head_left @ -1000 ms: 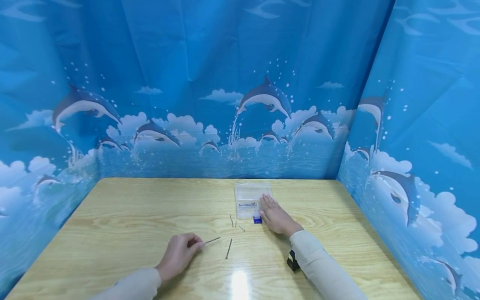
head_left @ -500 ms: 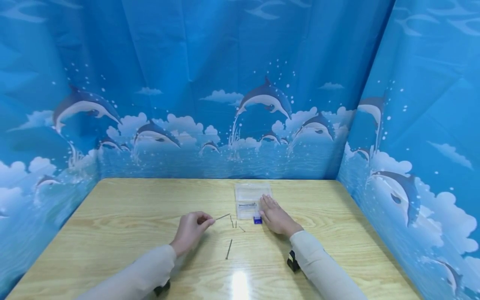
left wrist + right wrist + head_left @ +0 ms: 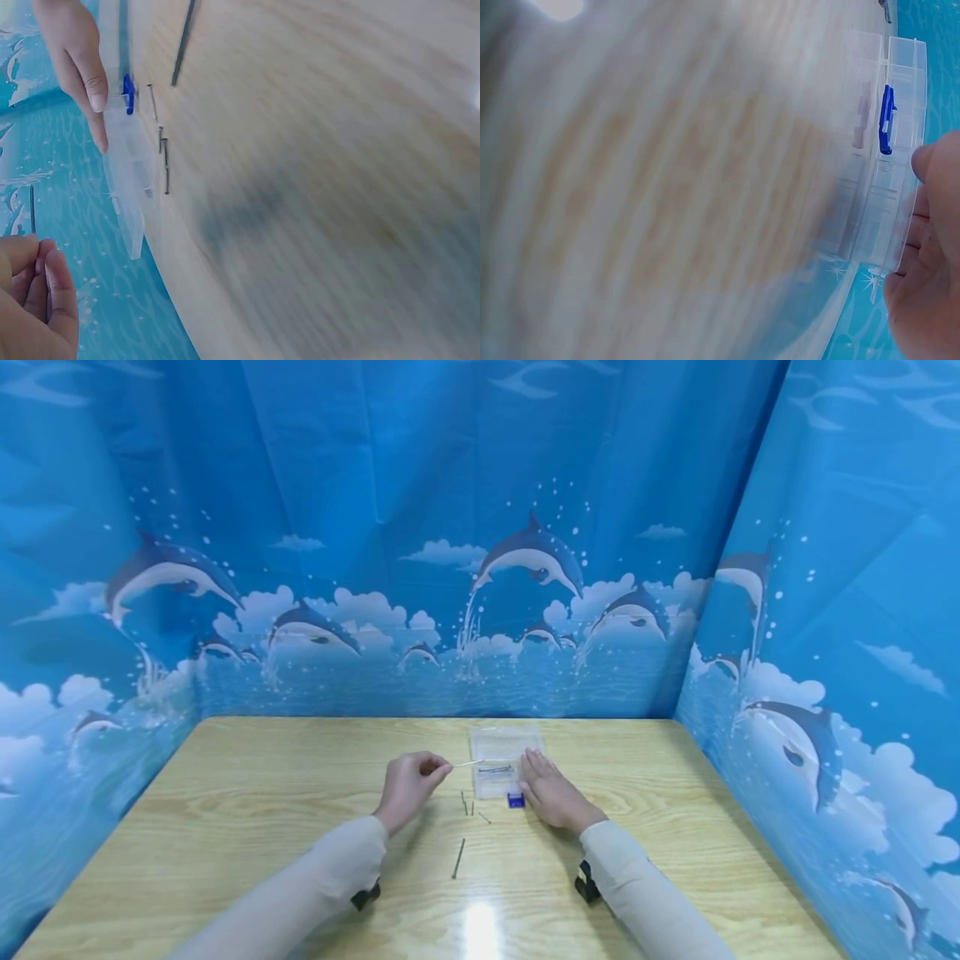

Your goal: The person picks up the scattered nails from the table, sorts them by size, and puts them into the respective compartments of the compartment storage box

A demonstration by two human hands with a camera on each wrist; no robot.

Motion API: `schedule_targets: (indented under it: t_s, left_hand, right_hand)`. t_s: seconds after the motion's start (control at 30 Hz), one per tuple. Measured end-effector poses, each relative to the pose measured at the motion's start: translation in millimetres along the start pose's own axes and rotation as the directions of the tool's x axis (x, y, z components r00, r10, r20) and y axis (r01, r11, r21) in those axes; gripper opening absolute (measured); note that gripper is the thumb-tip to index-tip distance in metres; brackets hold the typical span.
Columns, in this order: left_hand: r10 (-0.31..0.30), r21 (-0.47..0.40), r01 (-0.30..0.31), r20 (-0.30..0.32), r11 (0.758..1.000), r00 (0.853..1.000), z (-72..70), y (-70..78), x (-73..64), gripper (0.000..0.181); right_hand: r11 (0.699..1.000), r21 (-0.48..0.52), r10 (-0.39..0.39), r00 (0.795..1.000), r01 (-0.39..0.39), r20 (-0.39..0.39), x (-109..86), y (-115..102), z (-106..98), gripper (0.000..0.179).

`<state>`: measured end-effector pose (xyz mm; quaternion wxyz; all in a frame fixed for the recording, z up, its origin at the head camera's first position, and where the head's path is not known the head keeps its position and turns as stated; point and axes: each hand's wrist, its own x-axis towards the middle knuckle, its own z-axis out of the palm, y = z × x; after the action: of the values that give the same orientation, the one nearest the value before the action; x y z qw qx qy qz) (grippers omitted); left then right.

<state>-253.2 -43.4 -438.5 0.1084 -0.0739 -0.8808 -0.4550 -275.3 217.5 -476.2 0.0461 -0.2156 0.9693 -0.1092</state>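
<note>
My left hand (image 3: pixel 408 787) pinches a long thin nail (image 3: pixel 468 763) between thumb and fingertips. The nail's free end points right, overlapping the left side of a clear plastic box (image 3: pixel 506 742) in the head view. With its lid laid back, the box stands open and holds a few dark nails (image 3: pixel 495 769) in a front compartment. My right hand (image 3: pixel 553 792) rests along the box's right side, fingers extended. At the box's front edge is a blue latch (image 3: pixel 516 800), also visible in the right wrist view.
Several short nails (image 3: pixel 472 807) lie just in front of the box on the wooden table (image 3: pixel 300 760). Closer to me lies one long nail (image 3: pixel 458 858). A blue dolphin-print curtain (image 3: pixel 420 527) surrounds the table's back and sides.
My left hand has carried its nail forward and to the right, from over the table's middle to the box's left side. My right hand and the box have stayed put.
</note>
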Motion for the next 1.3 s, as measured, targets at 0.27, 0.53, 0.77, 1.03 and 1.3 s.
schedule_targets:
  t_s: [0.27,0.53,0.77,1.03,1.3]
  left_hand:
    - [0.025,-0.022,-0.025,-0.01,0.999,1.0,15.2,16.4,13.9,0.01]
    - [0.033,-0.016,-0.033,-0.032,0.999,0.999,34.7,23.3,25.2,0.01]
    - [0.003,-0.004,-0.003,-0.041,1.0,0.999,49.0,22.6,33.3,0.009]
    - [-0.045,0.03,0.047,-0.062,0.998,0.997,63.3,14.8,38.2,0.007]
    - [-0.082,0.038,0.082,-0.005,0.996,0.997,80.2,7.7,37.6,0.007]
  right_hand:
    - [1.0,-0.016,-0.003,1.0,0.003,0.001,1.4,2,1,0.057]
    - [1.0,-0.01,-0.003,1.0,0.003,0.006,0.3,2,-1,0.056]
    - [0.999,-0.009,-0.033,0.999,0.033,-0.017,0.4,3,1,0.056]
    - [1.0,-0.014,-0.024,1.0,0.023,-0.012,1.6,2,0,0.056]
    - [0.999,-0.005,-0.032,0.999,0.031,-0.03,0.7,2,1,0.056]
